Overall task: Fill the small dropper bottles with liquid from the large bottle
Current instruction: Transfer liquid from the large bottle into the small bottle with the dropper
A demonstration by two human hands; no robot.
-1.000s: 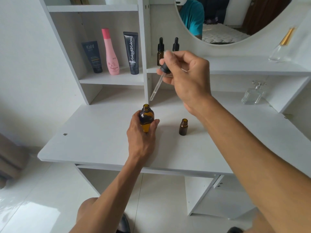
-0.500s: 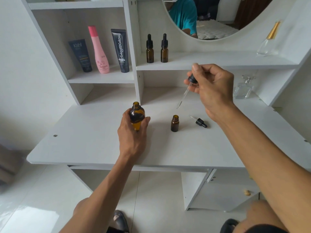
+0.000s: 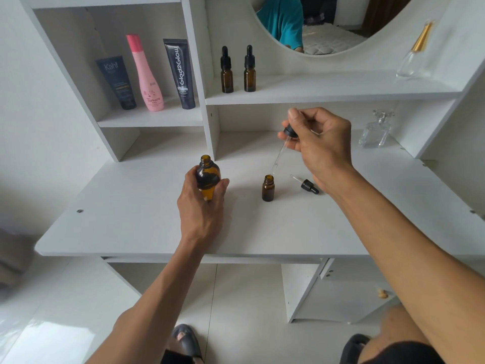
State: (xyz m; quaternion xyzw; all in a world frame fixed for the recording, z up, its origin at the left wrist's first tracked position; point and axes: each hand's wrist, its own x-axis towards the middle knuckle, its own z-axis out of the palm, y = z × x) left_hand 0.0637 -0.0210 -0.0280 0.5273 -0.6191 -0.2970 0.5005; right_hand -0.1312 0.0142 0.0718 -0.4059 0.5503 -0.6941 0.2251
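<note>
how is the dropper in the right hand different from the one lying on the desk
The held dropper is pinched by the right hand and slopes downward, tip at the mouth of the small open bottle; the spare dropper lies flat on the desk, untouched. The held dropper looks longer. Both have black caps and clear glass tubes.

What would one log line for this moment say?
left hand: holds large bottle | right hand: pinches dropper, tip at small bottle mouth
</note>
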